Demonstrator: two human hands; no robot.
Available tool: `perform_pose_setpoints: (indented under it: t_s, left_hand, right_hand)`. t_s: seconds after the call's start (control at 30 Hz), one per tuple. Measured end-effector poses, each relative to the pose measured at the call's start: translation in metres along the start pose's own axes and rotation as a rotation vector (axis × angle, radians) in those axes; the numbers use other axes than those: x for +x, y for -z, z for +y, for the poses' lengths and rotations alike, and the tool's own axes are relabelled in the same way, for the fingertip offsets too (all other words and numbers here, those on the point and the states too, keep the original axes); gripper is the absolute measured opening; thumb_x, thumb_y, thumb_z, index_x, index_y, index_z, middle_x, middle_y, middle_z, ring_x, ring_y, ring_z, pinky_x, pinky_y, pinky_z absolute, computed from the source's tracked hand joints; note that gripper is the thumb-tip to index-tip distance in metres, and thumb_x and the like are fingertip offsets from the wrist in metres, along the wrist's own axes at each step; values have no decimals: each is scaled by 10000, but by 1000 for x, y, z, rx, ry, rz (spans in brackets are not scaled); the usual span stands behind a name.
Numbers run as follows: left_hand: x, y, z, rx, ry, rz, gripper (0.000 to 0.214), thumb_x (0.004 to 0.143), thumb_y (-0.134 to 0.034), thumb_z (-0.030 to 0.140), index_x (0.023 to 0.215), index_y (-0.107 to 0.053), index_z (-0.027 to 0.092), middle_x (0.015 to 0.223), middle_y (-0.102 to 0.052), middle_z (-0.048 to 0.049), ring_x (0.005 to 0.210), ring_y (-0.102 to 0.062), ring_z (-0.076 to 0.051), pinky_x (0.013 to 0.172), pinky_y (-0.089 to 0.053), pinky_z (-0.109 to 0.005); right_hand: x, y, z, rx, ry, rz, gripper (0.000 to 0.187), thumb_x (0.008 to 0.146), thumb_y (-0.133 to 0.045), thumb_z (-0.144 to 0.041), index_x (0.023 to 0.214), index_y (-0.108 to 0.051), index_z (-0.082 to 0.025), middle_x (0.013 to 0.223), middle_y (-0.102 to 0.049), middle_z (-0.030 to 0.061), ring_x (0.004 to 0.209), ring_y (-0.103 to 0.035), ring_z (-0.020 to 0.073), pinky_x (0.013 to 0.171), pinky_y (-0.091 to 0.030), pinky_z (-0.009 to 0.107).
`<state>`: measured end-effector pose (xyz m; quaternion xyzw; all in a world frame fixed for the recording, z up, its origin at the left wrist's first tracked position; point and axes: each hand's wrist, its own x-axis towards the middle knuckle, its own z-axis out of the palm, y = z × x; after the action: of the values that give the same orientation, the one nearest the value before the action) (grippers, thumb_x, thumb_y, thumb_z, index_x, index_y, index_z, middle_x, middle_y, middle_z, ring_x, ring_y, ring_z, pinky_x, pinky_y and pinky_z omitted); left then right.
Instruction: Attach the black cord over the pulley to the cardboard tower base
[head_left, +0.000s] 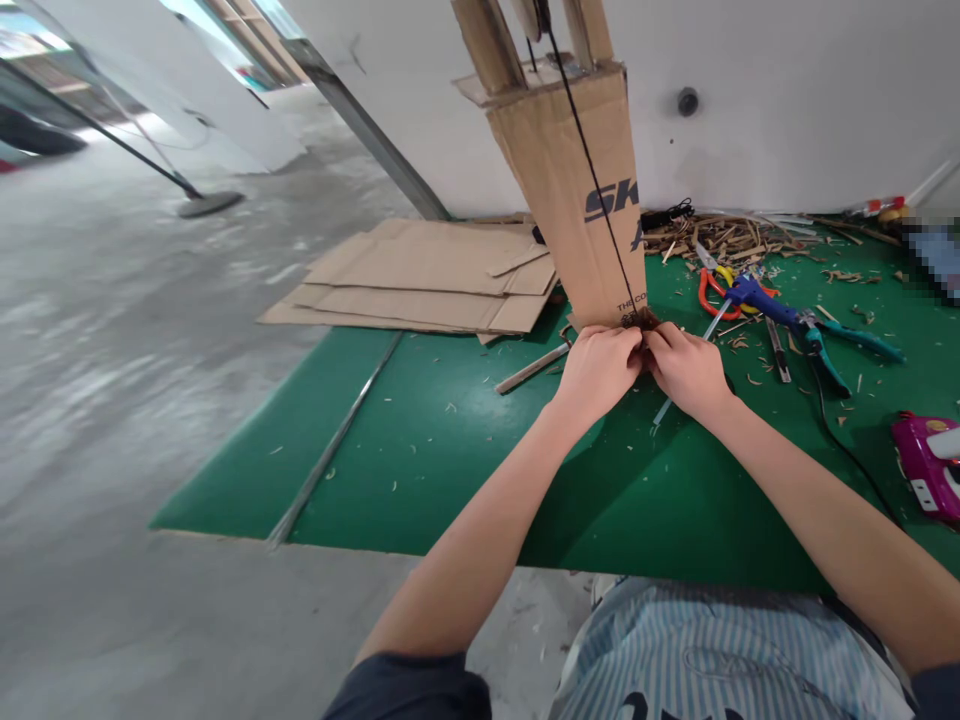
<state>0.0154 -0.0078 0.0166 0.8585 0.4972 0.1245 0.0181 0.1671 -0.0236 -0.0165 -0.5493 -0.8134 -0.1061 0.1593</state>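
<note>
A tall cardboard tower [577,200] with printed black letters stands on the green table. Down its front runs a taut black cord [589,160], ending behind my fingertips at the base. My left hand [602,368] and my right hand [688,370] meet there, fingers bent and pinched together. Whatever they pinch is small and mostly covered by the fingers; a dark brown bit shows just above them. Beside my left hand lies a thin cardboard strip [531,370]. A translucent glue stick [716,325] pokes out near my right hand, beside a blue glue gun [765,298].
Flat cardboard sheets [420,270] are stacked left of the tower. At right lie orange-handled scissors [709,290], teal-handled pliers [825,355], a cutter knife [778,350] and a magenta power socket box [926,465]. Cardboard scraps [727,238] pile along the wall. The green table [450,450] ends over concrete floor.
</note>
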Motion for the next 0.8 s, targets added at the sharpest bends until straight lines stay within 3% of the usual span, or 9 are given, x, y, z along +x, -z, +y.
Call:
perform_pose_setpoints:
  t_s: [0.37,0.6,0.8]
  left_hand:
    - [-1,3,-4,-244,122,40,78,824,-596,131,832,-654,183,804,-730,-39,727,-665,-192,674,-480,-299]
    - [1,2,-2,-208,107,9,89,837,-586,110,866,-655,157,864,-733,-76,760,-674,-209,721,-504,-320]
    - [-3,7,1,-58,35,-37,150,915,-519,120,912,-669,129,956,-732,-118,909,-680,-251,863,-506,-376]
  right_hand:
    - [0,-1,1,35,27,27,233,981,-457,-201,1051,-679,-181,1057,-700,91,800,-613,189,684,-378,341]
    - [-1,-3,1,18,32,50,231,980,-466,-205,1024,-691,-170,1018,-703,92,806,-618,194,697,-345,343]
    - [0,-2,0,-6,6,84,231,984,-479,-247,1015,-694,-167,973,-700,89,749,-606,188,675,-286,356]
